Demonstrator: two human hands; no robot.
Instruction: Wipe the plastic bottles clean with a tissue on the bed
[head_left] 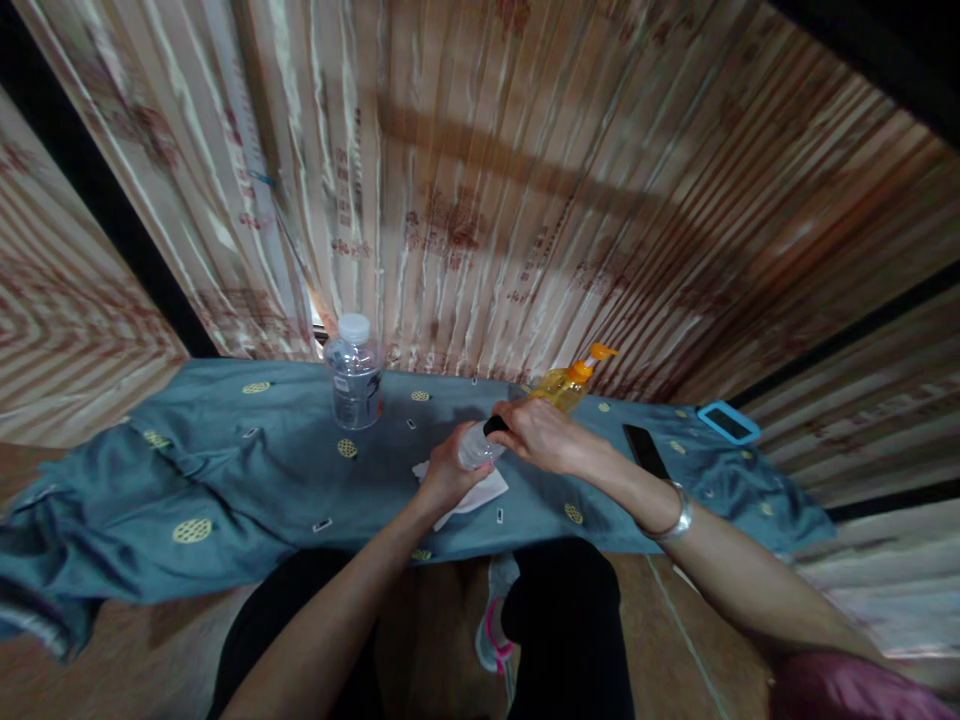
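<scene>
My left hand (444,476) is wrapped round a small clear bottle (477,449) and holds it over a white tissue (480,494) on the blue-grey cloth (225,470). My right hand (541,433) is closed on the bottle's dark cap (495,425) at its upper end. A silver bracelet (675,520) sits on my right wrist. Just behind my right hand stands an orange pump bottle (568,383) of yellow liquid.
A clear water bottle (353,372) with a white cap stands at the back of the cloth. A dark phone (646,450) lies right of my hands, and a blue-framed device (727,422) lies further right. Striped curtains hang behind. My knees and a shoe (495,620) are below.
</scene>
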